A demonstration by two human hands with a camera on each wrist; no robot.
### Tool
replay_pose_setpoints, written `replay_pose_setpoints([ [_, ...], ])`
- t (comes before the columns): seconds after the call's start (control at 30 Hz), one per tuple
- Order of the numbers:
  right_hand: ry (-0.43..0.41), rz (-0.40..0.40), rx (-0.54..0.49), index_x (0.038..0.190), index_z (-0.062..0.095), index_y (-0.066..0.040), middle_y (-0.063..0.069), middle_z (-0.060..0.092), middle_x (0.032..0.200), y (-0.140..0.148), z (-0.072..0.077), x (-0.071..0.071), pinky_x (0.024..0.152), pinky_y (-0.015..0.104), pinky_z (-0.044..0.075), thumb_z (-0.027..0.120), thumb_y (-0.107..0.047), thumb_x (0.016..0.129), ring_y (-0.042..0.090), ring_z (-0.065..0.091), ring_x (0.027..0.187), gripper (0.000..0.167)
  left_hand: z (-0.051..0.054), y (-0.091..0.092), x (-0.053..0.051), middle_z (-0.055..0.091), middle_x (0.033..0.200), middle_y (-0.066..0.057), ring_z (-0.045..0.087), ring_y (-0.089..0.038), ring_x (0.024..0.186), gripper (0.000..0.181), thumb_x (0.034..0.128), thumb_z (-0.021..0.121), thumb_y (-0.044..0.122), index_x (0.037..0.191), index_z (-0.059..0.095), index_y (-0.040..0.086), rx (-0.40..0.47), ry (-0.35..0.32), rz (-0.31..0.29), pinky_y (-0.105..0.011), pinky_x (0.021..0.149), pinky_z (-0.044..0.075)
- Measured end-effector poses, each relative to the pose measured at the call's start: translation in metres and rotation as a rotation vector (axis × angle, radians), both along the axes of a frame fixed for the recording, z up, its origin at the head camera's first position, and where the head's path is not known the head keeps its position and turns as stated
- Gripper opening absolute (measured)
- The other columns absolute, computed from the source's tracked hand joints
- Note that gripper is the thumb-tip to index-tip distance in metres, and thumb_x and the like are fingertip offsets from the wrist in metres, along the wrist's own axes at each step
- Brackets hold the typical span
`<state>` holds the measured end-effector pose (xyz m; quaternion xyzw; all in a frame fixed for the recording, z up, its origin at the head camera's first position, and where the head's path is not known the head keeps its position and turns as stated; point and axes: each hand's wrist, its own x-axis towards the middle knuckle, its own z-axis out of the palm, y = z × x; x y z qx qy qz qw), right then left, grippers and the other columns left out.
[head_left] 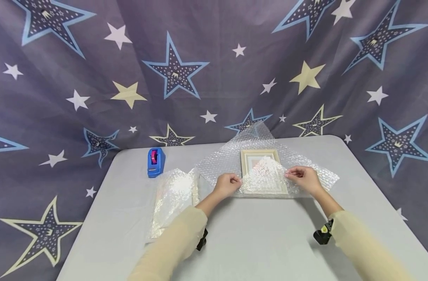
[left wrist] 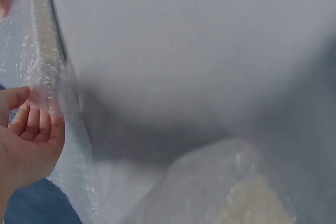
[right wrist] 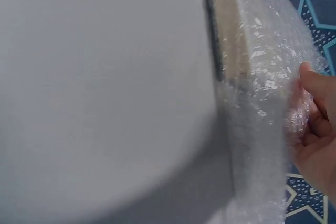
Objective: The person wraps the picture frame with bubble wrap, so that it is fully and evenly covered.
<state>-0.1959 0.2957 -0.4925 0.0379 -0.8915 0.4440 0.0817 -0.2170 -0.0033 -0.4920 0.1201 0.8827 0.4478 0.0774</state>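
Observation:
A light wooden picture frame (head_left: 261,152) lies on a sheet of bubble wrap (head_left: 217,162) towards the back of the table. The near corner of the sheet is folded up over the frame's lower part and covers much of the picture. At the frame's left side, my left hand (head_left: 228,185) pinches the wrap between thumb and fingers; the left wrist view shows the wrap (left wrist: 73,135) at those fingertips. On the right side my right hand (head_left: 305,179) pinches the wrap too. Close up in the right wrist view, thumb and fingers hold the crinkled wrap (right wrist: 262,77).
Left of my left hand lies a flat bubble-wrapped package (head_left: 173,199), partly behind my sleeve. A blue tape dispenser (head_left: 155,162) with a pink roll stands behind it. The grey-white table (head_left: 256,242) ends at a star-patterned curtain (head_left: 206,47).

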Motion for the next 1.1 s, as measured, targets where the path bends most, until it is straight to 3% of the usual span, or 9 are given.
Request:
replay_pose_setpoints([
  [0.17, -0.087, -0.054, 0.062, 0.090, 0.071, 0.003, 0.015, 0.073, 0.081, 0.002, -0.012, -0.007, 0.058, 0.012, 0.049, 0.075, -0.017, 0.082, -0.009, 0.054, 0.060, 0.022, -0.007, 0.006, 0.000, 0.064, 0.068, -0.004, 0.047, -0.005, 0.058, 0.005, 0.0790, 0.067, 0.005, 0.081, 0.070, 0.000, -0.001, -0.045, 0.063, -0.012, 0.054, 0.040],
  [0.3, -0.101, -0.097, 0.110, 0.090, 0.071, 0.002, 0.012, 0.073, 0.079, 0.000, -0.016, -0.006, 0.056, 0.012, 0.047, 0.076, -0.019, 0.081, -0.007, 0.053, 0.059, 0.023, -0.007, 0.016, 0.002, 0.067, 0.073, -0.004, 0.055, -0.008, 0.063, 0.009, 0.0812, 0.067, 0.010, 0.085, 0.069, 0.003, -0.037, -0.080, 0.103, -0.015, 0.057, 0.045],
  [0.43, -0.070, -0.136, 0.109, 0.090, 0.070, 0.004, 0.015, 0.072, 0.079, -0.005, -0.015, -0.008, 0.055, 0.011, 0.045, 0.076, -0.017, 0.080, -0.008, 0.051, 0.059, 0.023, -0.003, 0.025, 0.003, 0.071, 0.090, -0.009, 0.066, -0.017, 0.079, 0.026, 0.0845, 0.069, 0.024, 0.100, 0.067, 0.003, -0.125, -0.038, 0.122, -0.024, 0.069, 0.054],
  [0.53, -0.055, -0.143, 0.109, 0.090, 0.070, 0.004, 0.017, 0.072, 0.079, -0.009, -0.013, -0.009, 0.055, 0.011, 0.045, 0.077, -0.015, 0.079, -0.006, 0.051, 0.059, 0.023, 0.000, 0.031, 0.003, 0.069, 0.101, -0.010, 0.065, -0.021, 0.093, 0.039, 0.0841, 0.072, 0.029, 0.111, 0.063, 0.002, -0.231, 0.060, 0.103, -0.030, 0.081, 0.057],
  [0.67, -0.050, -0.139, 0.133, 0.090, 0.070, 0.005, 0.018, 0.071, 0.079, -0.013, -0.010, -0.009, 0.054, 0.011, 0.045, 0.076, -0.014, 0.079, 0.000, 0.054, 0.061, 0.022, 0.002, 0.038, 0.004, 0.065, 0.115, -0.009, 0.061, -0.023, 0.111, 0.041, 0.0857, 0.070, 0.026, 0.119, 0.061, 0.004, -0.377, 0.239, -0.004, -0.033, 0.099, 0.052],
  [0.83, -0.015, -0.135, 0.178, 0.088, 0.070, 0.003, 0.016, 0.071, 0.077, -0.013, -0.010, -0.010, 0.056, 0.014, 0.045, 0.075, -0.013, 0.079, 0.007, 0.057, 0.063, 0.019, 0.004, 0.044, 0.007, 0.066, 0.125, -0.004, 0.059, -0.019, 0.122, 0.029, 0.0934, 0.058, 0.018, 0.121, 0.063, 0.009, -0.502, 0.425, -0.265, -0.032, 0.111, 0.043],
  [0.9, 0.015, -0.131, 0.206, 0.088, 0.070, 0.002, 0.016, 0.070, 0.077, -0.014, -0.011, -0.011, 0.058, 0.018, 0.046, 0.074, -0.012, 0.079, 0.012, 0.059, 0.064, 0.017, 0.005, 0.046, 0.010, 0.067, 0.125, -0.002, 0.059, -0.016, 0.121, 0.028, 0.0954, 0.054, 0.016, 0.121, 0.064, 0.011, -0.533, 0.463, -0.360, -0.029, 0.109, 0.045],
  [0.97, 0.061, -0.116, 0.244, 0.087, 0.069, 0.002, 0.017, 0.070, 0.078, -0.016, -0.011, -0.010, 0.062, 0.026, 0.049, 0.074, -0.010, 0.078, 0.019, 0.061, 0.068, 0.016, 0.004, 0.047, 0.012, 0.068, 0.124, 0.000, 0.061, -0.015, 0.118, 0.027, 0.0960, 0.053, 0.015, 0.120, 0.065, 0.013, -0.561, 0.488, -0.419, -0.026, 0.106, 0.046],
  [1.1, 0.182, -0.053, 0.326, 0.090, 0.068, 0.004, 0.020, 0.069, 0.087, -0.022, -0.009, -0.005, 0.075, 0.045, 0.053, 0.073, -0.005, 0.076, 0.033, 0.063, 0.081, 0.017, 0.001, 0.050, 0.015, 0.068, 0.124, 0.001, 0.061, -0.013, 0.116, 0.026, 0.0968, 0.052, 0.016, 0.119, 0.065, 0.014, -0.623, 0.497, -0.447, -0.024, 0.103, 0.048],
])
